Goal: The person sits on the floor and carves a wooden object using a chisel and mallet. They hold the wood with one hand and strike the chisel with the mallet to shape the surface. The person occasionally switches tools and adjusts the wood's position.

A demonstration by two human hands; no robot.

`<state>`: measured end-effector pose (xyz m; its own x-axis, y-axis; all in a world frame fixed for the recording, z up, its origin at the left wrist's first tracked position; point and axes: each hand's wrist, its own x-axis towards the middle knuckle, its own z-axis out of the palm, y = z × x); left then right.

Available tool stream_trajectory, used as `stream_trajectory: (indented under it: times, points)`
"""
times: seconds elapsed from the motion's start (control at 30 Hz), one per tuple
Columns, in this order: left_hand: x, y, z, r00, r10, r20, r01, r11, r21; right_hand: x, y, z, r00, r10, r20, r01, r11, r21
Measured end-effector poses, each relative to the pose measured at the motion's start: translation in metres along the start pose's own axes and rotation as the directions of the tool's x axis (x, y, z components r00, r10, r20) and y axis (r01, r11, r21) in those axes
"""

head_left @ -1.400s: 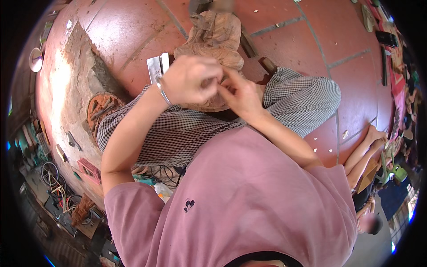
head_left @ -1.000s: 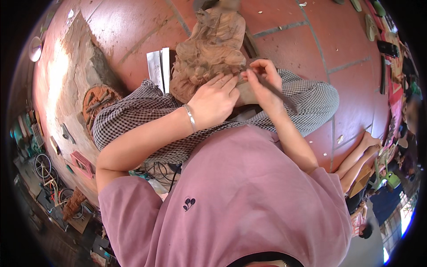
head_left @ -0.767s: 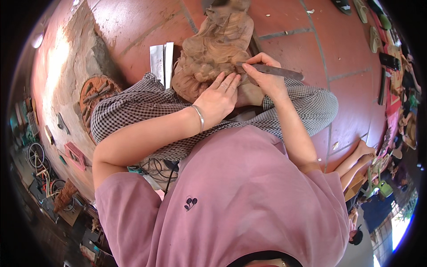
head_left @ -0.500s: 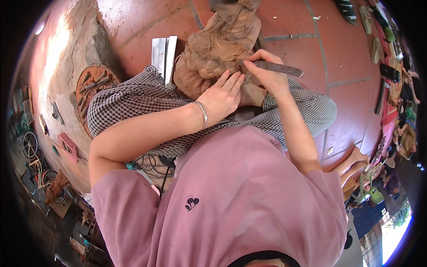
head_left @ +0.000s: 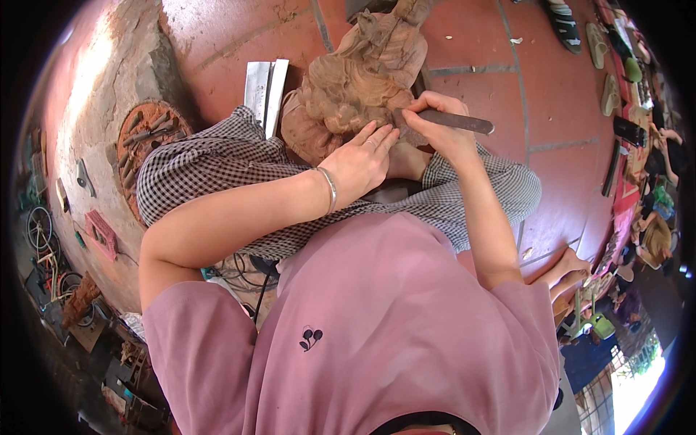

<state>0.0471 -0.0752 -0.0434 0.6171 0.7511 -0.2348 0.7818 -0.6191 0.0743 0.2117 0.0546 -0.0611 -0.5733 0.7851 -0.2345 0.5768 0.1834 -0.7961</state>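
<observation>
A brown carved wooden figure (head_left: 348, 83) with deep folds and curls lies before me, between my checked trouser legs. My left hand (head_left: 360, 159), with a ring and a silver bracelet, rests on its near side, fingers stretched out and lying against the wood. In my right hand (head_left: 442, 130) is a dark, flat carving chisel (head_left: 460, 122), gripped between thumb and fingers. Its rounded end sticks out to the right, while the other end points at the carving near my left fingertips. The working tip is too small to make out, partly hidden by my fingers.
On the left, a round reddish tray (head_left: 130, 116) holds several similar tools. White strips (head_left: 272, 94) stand beside my left knee. A pink basket (head_left: 101, 233) and cables (head_left: 243, 279) lie farther left and near. Shoes (head_left: 565, 27) and other people sit along the right.
The whole view has shifted slightly, showing more of the carving's far end. My right hand and chisel have shifted slightly against the carving; my left hand stays in place on it.
</observation>
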Motion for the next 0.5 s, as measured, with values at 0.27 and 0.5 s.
stream_trajectory:
  times: [0.27,0.5]
  points:
    - [0.001,0.000,0.001,1.000,-0.009,0.010,0.010,1.000,-0.022,0.006,0.000,0.001,1.000,-0.027,-0.003,0.027,0.999,0.021]
    - [0.001,0.001,0.002,1.000,-0.004,-0.002,0.004,0.999,-0.033,0.015,-0.008,0.005,1.000,-0.024,-0.004,0.025,0.996,0.082]
